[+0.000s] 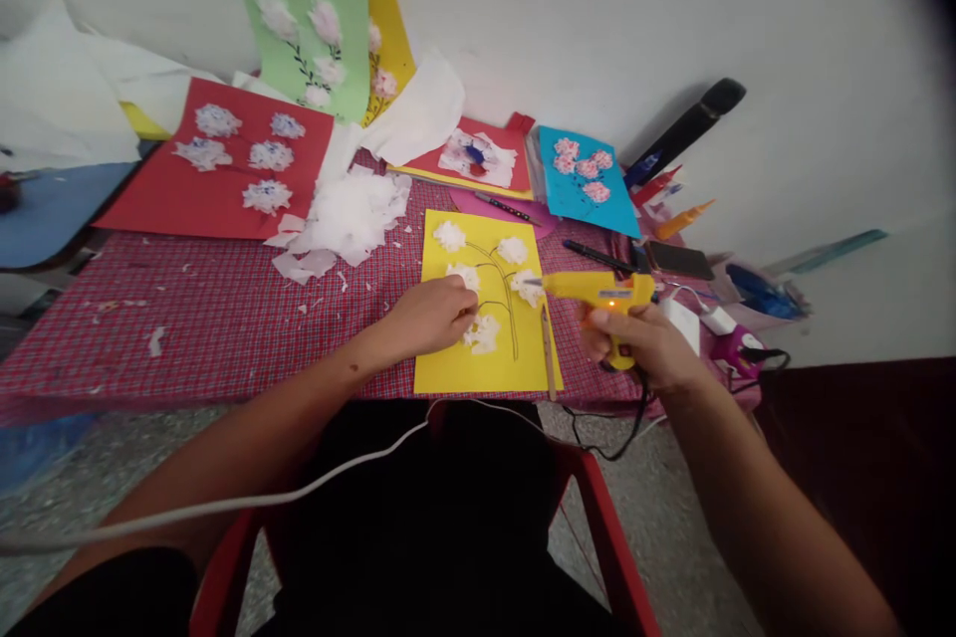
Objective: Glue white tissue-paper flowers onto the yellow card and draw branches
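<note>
My right hand (634,338) grips a yellow hot glue gun (597,289) with a lit orange light. Its nozzle points left, over the white paper flower at the right side of a yellow sheet (448,368). Closed, my left hand (437,314) rests over the sheet's left part, fingers curled; whatever is inside them is hidden. Drawn stems (510,304) curve across the sheet, with several crumpled white paper flowers (512,250) around them. My left hand partly covers one flower near the left edge. A thin brown stick (549,358) lies along the right edge of the sheet.
A heap of white torn paper (355,214) lies on the checked tablecloth (224,309). Finished flower sheets in red (156,189), green (336,10) and blue (557,189) stand behind. Pens (597,254), a phone (679,261) and a power adapter are at right. A white cable (321,488) crosses my lap.
</note>
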Tool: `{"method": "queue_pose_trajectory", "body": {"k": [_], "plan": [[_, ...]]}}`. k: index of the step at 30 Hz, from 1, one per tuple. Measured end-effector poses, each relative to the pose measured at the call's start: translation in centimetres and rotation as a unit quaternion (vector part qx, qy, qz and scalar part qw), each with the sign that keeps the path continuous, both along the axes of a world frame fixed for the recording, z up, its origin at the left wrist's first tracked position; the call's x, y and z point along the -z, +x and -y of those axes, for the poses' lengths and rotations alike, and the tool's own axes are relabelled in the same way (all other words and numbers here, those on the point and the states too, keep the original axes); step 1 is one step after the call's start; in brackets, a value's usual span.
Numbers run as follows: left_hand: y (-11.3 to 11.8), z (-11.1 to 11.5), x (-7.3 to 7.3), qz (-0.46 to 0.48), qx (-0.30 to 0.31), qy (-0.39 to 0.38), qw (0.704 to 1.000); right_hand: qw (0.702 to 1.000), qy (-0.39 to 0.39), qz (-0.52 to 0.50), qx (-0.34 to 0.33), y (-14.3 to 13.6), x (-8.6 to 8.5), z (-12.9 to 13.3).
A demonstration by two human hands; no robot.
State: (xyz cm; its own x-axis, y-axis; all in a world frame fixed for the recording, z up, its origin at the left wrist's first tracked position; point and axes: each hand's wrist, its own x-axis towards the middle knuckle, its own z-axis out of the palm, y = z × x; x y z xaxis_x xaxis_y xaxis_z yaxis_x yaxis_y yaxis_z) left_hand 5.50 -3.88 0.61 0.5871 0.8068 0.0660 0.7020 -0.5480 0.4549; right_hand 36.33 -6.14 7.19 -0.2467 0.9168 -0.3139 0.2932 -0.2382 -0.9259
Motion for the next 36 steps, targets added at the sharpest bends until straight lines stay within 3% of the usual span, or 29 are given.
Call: {"method": "queue_pose_trajectory", "body": {"k": [4, 7, 15, 28, 36], "plan": [[0.0, -0.1, 0.0, 0.001, 0.004, 0.004, 1.0, 0.979, -0.046, 0.138, -0.144, -1.4, -1.7, 0.1], [-0.1, -0.1, 0.0, 0.002, 0.006, 0.006, 1.0, 0.966, -0.046, 0.166, -0.195, -2.9, -2.9, -0.5], [0.0, 0.0, 0.2, 0.001, 0.001, 0.014, 1.0, 0.942, -0.01, 0.23, -0.246, -5.5, -3.8, -1.5], [0.2, 0.0, -0.2, -0.015, -0.009, -0.006, 1.0, 0.872, 0.069, 0.359, -0.326, -7.5, -4.7, -2.5], [0.1, 0.0, 0.0, -0.009, -0.008, -0.003, 1.0, 0.848, 0.053, 0.411, -0.331, -8.1, -4.7, -2.7]]}}
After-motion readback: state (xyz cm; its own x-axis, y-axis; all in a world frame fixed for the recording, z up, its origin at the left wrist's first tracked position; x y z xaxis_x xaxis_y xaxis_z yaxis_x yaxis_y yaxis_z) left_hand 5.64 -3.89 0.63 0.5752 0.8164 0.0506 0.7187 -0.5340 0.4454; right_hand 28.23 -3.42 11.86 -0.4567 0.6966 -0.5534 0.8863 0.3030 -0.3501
